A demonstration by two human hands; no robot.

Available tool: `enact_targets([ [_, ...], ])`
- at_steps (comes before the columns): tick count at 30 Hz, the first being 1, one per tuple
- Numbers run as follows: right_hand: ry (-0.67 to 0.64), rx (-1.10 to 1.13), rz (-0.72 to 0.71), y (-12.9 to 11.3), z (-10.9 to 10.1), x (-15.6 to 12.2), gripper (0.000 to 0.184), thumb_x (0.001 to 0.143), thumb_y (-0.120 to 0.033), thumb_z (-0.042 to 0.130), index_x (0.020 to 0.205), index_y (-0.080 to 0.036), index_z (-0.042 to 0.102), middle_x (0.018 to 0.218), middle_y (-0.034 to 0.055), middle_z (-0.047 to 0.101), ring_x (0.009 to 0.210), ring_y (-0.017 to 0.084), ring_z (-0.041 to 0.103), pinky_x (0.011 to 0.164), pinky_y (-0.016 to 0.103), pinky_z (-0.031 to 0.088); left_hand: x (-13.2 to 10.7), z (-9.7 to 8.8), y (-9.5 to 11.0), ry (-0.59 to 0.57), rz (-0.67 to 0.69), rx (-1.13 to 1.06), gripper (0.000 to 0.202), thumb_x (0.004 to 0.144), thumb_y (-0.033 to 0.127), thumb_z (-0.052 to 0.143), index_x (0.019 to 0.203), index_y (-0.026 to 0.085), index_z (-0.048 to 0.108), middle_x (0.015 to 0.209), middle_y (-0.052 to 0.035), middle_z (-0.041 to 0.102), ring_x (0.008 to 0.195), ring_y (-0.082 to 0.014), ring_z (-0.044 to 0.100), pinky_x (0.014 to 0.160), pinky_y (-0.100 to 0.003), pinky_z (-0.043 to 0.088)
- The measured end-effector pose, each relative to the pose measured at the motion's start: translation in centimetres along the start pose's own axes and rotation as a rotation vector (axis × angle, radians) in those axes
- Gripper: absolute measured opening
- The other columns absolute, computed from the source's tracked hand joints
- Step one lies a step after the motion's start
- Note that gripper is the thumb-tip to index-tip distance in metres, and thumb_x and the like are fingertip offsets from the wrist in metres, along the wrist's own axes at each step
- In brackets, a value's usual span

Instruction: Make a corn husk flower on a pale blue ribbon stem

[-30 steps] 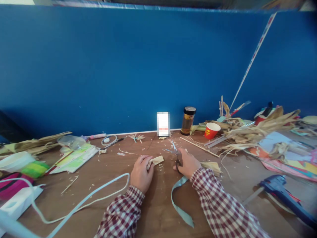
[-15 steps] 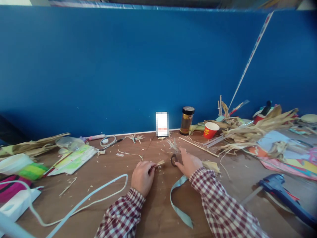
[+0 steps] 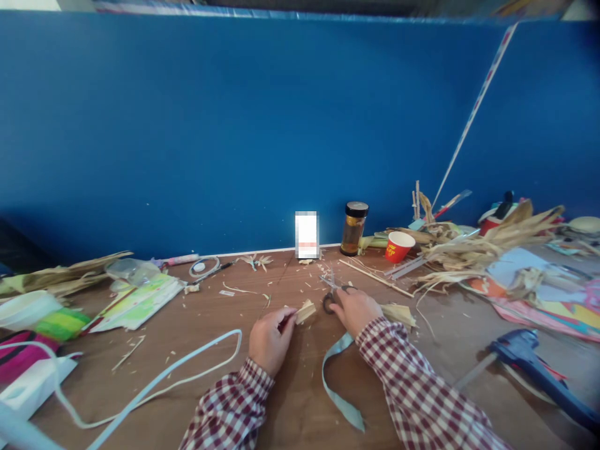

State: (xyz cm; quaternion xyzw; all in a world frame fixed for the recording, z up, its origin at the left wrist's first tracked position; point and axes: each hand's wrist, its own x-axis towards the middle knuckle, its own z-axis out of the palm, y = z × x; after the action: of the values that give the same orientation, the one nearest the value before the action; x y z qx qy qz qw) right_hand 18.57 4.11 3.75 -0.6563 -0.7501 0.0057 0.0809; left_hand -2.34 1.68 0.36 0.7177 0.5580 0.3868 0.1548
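Observation:
On the brown table, my left hand (image 3: 269,337) is closed in a pinch on a small folded piece of dry husk (image 3: 305,310), lifted just off the surface. My right hand (image 3: 355,309) rests beside it with fingers curled on the dark handles of a pair of scissors (image 3: 330,294), whose blades point away toward the blue wall. Husk scraps are scattered around both hands. A pale blue ribbon (image 3: 337,381) curls under my right wrist.
A heap of dry husks (image 3: 482,250), a red paper cup (image 3: 399,245) and a glass jar (image 3: 355,227) stand at the back right. A blue glue gun (image 3: 529,359) lies right. White cord (image 3: 154,381), papers (image 3: 140,300) and bags crowd the left.
My left hand has tilted and raised the husk piece slightly. My right hand let go of the scissors, then closed on their handles again a little farther from me.

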Motion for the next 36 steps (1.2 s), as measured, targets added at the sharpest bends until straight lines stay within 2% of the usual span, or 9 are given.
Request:
enact_targets([
  [3,-0.025,0.02,0.0,-0.1,0.1,0.2,0.021,0.087,-0.031,0.044,0.096,-0.019,0.059,0.092,0.0092,0.061,0.085,0.02,0.057,0.071,0.028,0.039,0.1,-0.1,0.2,0.047,0.016,-0.067,0.018,0.079,0.027,0.05,0.083,0.021,0.067,0.086,-0.0051,0.068,0.072,-0.0166,0.062,0.067,-0.028,0.048],
  [7,-0.041,0.054,-0.038,-0.4,0.4,0.3,0.017,0.084,-0.024,0.049,0.097,-0.019,0.06,0.095,0.0082,0.06,0.091,0.019,0.055,0.076,0.026,0.038,0.3,-0.1,0.5,0.101,0.035,-0.141,0.014,0.075,0.023,0.053,0.077,0.018,0.066,0.083,-0.0057,0.064,0.062,-0.0129,0.057,0.058,-0.025,0.047],
  [11,-0.005,0.06,-0.087,-0.8,0.9,0.3,0.024,0.086,-0.02,0.043,0.106,-0.019,0.057,0.102,0.0091,0.059,0.095,0.019,0.053,0.079,0.026,0.038,0.0,0.1,0.6,0.076,-0.043,-0.197,0.014,0.075,0.026,0.054,0.076,0.018,0.065,0.075,-0.0034,0.064,0.054,-0.0112,0.054,0.053,-0.023,0.045],
  [15,-0.013,0.012,-0.026,-0.9,0.9,0.3,0.032,0.087,-0.012,0.036,0.113,-0.02,0.051,0.088,0.0083,0.063,0.08,0.018,0.058,0.068,0.025,0.04,0.1,0.1,0.6,0.084,-0.162,-0.34,0.015,0.074,0.032,0.056,0.078,0.018,0.06,0.068,-0.0015,0.064,0.056,-0.0132,0.058,0.055,-0.024,0.046],
  [22,0.082,-0.029,-0.017,-0.9,0.4,0.0,0.023,0.087,-0.016,0.039,0.087,-0.021,0.061,0.088,0.0069,0.06,0.084,0.018,0.055,0.064,0.025,0.039,1.2,-1.0,-0.2,0.448,-0.273,-0.491,0.026,0.07,0.036,0.06,0.085,0.016,0.057,0.068,-0.0016,0.06,0.056,-0.0129,0.056,0.051,-0.024,0.047],
  [27,0.138,0.019,0.063,-0.8,0.0,-0.1,0.021,0.085,-0.022,0.044,0.079,-0.02,0.064,0.104,0.0096,0.054,0.094,0.024,0.049,0.062,0.027,0.041,1.3,-1.1,-0.1,0.43,-0.32,-0.563,0.025,0.069,0.036,0.061,0.084,0.017,0.054,0.067,-0.0012,0.062,0.055,-0.0142,0.06,0.054,-0.026,0.05],
  [29,0.199,0.128,0.037,-1.0,0.0,-0.3,0.022,0.086,-0.023,0.042,0.088,-0.021,0.064,0.101,0.0095,0.055,0.093,0.023,0.05,0.069,0.029,0.043,1.1,-1.0,0.2,0.393,-0.313,-0.554,0.022,0.07,0.033,0.06,0.084,0.018,0.054,0.072,-0.0032,0.065,0.062,-0.016,0.063,0.058,-0.028,0.051],
  [32,0.248,0.476,-0.069,-1.8,0.3,-0.7,0.022,0.087,-0.025,0.04,0.101,-0.021,0.057,0.092,0.0057,0.06,0.086,0.017,0.055,0.078,0.029,0.043,0.7,-0.9,0.5,0.344,-0.187,-0.366,0.017,0.073,0.031,0.058,0.083,0.018,0.058,0.078,-0.0054,0.066,0.069,-0.0174,0.063,0.065,-0.029,0.052],
  [36,0.067,0.989,-0.181,-3.5,1.2,-1.4,0.022,0.083,-0.026,0.046,0.105,-0.023,0.047,0.081,-0.0002,0.061,0.066,0.012,0.06,0.066,0.026,0.049,0.3,-0.7,0.6,0.236,0.026,-0.153,0.015,0.078,0.027,0.052,0.085,0.019,0.062,0.083,-0.0063,0.064,0.077,-0.0178,0.061,0.071,-0.03,0.05],
])
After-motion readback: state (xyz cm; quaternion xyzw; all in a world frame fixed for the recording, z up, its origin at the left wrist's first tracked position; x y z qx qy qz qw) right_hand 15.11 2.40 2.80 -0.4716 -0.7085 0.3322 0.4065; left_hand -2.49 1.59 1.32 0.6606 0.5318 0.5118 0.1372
